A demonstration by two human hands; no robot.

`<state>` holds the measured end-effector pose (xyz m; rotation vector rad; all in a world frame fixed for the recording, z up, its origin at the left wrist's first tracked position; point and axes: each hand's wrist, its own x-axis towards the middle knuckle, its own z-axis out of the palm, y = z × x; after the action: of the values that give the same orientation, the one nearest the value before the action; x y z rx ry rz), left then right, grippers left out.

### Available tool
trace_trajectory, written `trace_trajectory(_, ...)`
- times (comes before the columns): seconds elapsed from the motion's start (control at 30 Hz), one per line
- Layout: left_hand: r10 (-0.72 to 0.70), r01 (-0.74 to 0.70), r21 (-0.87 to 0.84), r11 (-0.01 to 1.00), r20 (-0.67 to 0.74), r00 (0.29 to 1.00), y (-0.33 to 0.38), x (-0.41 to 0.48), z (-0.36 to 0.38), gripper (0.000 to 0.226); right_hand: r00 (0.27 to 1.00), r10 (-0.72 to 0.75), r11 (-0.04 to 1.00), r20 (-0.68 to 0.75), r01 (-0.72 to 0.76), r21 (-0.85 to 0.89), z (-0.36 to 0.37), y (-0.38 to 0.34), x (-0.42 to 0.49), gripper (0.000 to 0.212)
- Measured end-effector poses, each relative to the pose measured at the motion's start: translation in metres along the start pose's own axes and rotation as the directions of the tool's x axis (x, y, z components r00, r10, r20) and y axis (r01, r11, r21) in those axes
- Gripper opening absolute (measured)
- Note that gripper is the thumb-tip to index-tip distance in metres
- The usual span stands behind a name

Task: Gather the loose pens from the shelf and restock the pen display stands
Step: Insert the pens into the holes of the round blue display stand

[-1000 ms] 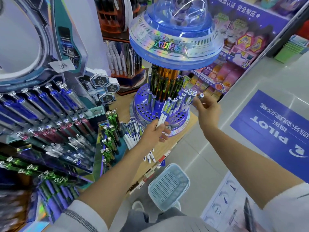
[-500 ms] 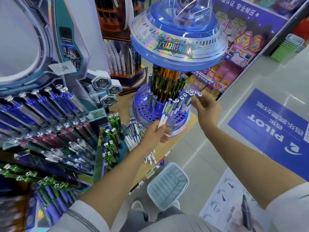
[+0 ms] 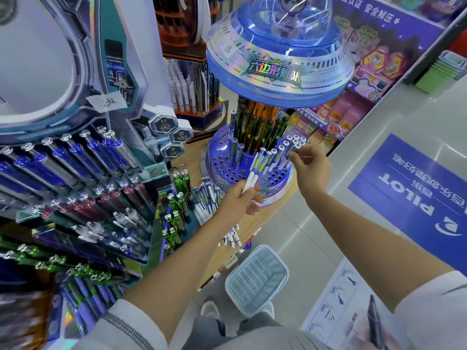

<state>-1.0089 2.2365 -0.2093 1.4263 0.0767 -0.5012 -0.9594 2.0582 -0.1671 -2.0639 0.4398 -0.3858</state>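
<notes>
Heaped on the shelf [image 3: 262, 223] beside the stand [image 3: 222, 170]: loose pens [image 3: 206, 198], ungathered. Gripped in the left hand [image 3: 236, 202]: a bunch [image 3: 257, 165], not yet slotted. Many stand holes bare. Pinching a slotted pen [image 3: 293, 147]: the right hand [image 3: 312, 169]. Roughly midway, by judgement.

A fan of white-and-blue pens [image 3: 257, 165] stood tilted in the left hand [image 3: 235, 200], gripped low, caps up in front of the round blue stand [image 3: 222, 170]. Over on the stand's right edge, a cluster of white-capped pens [image 3: 290, 145] leaned outward from the perforated base, the right hand [image 3: 312, 170] pinching one near its top. Dark green-marked pens [image 3: 255, 127] stood upright at the centre. Loose pens [image 3: 208, 195] lay heaped on the wooden shelf [image 3: 262, 218], just left of the stand.
</notes>
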Motion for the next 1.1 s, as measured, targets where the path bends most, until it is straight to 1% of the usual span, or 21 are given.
trace_trajectory(0.07,0.0,0.0,0.006,1.0,0.001,1.0,0.001,0.0,0.0,0.016,1.0,-0.006,0.999,0.014,0.007,-0.05,0.003,0.0,0.002,0.016)
trace_trajectory(0.17,0.009,-0.009,0.008,1.0,0.006,1.0,0.001,-0.002,0.0,0.016,1.0,0.006,0.997,0.011,-0.005,-0.077,0.003,0.001,0.003,0.018)
trace_trajectory(0.27,0.021,-0.021,0.01,1.0,0.011,1.0,0.003,-0.005,0.001,0.016,1.0,0.027,1.0,0.007,-0.027,-0.015,0.0,0.002,0.001,0.02)
trace_trajectory(0.33,0.03,-0.03,0.014,0.999,0.016,0.999,0.004,-0.007,0.002,0.017,0.999,0.035,0.999,0.03,-0.035,0.018,-0.002,0.004,-0.003,0.02)
trace_trajectory(0.4,0.036,-0.036,0.014,0.999,0.019,0.999,0.005,-0.009,0.004,0.018,0.999,0.005,1.0,0.045,-0.005,-0.006,-0.005,0.006,-0.009,0.017)
trace_trajectory(0.43,0.037,-0.037,0.015,0.999,0.02,0.999,0.006,-0.009,0.006,0.019,0.998,-0.013,1.0,0.06,0.013,0.006,-0.008,0.006,-0.014,0.02)
trace_trajectory(0.47,0.039,-0.039,0.015,0.999,0.024,0.999,0.006,-0.01,0.009,0.02,0.994,-0.032,0.998,0.102,0.027,0.048,-0.011,0.005,-0.019,0.024)
trace_trajectory(0.53,0.045,-0.045,0.012,0.999,0.042,0.998,0.007,-0.01,0.014,0.019,0.961,-0.081,0.989,0.264,0.044,0.142,-0.016,-0.001,-0.029,0.026)
trace_trajectory(0.6,0.046,-0.047,0.011,0.999,0.062,0.997,0.009,-0.01,0.02,0.019,0.892,-0.097,0.983,0.442,0.017,0.182,-0.019,-0.006,-0.036,0.019)
trace_trajectory(0.63,0.046,-0.047,0.012,0.999,0.071,0.996,0.01,-0.009,0.023,0.019,0.857,-0.102,0.983,0.505,0.008,0.186,-0.02,-0.007,-0.037,0.014)
trace_trajectory(0.67,0.045,-0.046,0.013,0.999,0.077,0.996,0.012,-0.009,0.026,0.02,0.835,-0.104,0.982,0.54,-0.001,0.189,-0.022,-0.009,-0.037,0.011)
trace_trajectory(0.7,0.04,-0.042,0.012,0.999,0.08,0.996,0.013,-0.008,0.027,0.021,0.834,-0.097,0.98,0.544,-0.015,0.198,-0.025,-0.009,-0.036,0.01)
trace_trajectory(0.77,0.026,-0.026,-0.003,1.0,0.086,0.996,0.015,-0.007,0.029,0.021,0.881,-0.076,0.965,0.468,-0.052,0.256,-0.032,-0.01,-0.028,0.01)
trace_trajectory(0.83,0.017,-0.016,-0.011,1.0,0.079,0.997,0.016,-0.005,0.026,0.02,0.948,-0.046,0.948,0.313,-0.058,0.314,-0.039,-0.008,-0.015,0.011)
trace_trajectory(0.87,0.017,-0.016,-0.008,1.0,0.067,0.998,0.016,-0.005,0.024,0.02,0.973,-0.027,0.947,0.23,-0.049,0.319,-0.042,-0.007,-0.009,0.012)
trace_trajectory(0.93,0.021,-0.021,0.001,1.0,0.049,0.999,0.016,-0.005,0.019,0.02,0.994,-0.019,0.96,0.108,-0.012,0.279,-0.046,-0.006,0.0,0.018)
trace_trajectory(1.0,0.022,-0.022,0.005,1.0,0.041,0.999,0.016,-0.004,0.017,0.021,0.997,-0.05,0.982,0.066,0.037,0.184,-0.044,-0.005,0.002,0.021)
trace_trajectory(1.07,0.023,-0.023,0.006,1.0,0.043,0.999,0.017,-0.004,0.016,0.021,0.995,-0.056,0.996,0.085,0.05,0.076,-0.037,-0.002,0.001,0.02)
trace_trajectory(1.1,0.022,-0.022,0.008,1.0,0.044,0.999,0.017,-0.003,0.016,0.022,0.995,-0.044,0.998,0.092,0.041,0.038,-0.034,0.001,0.001,0.016)
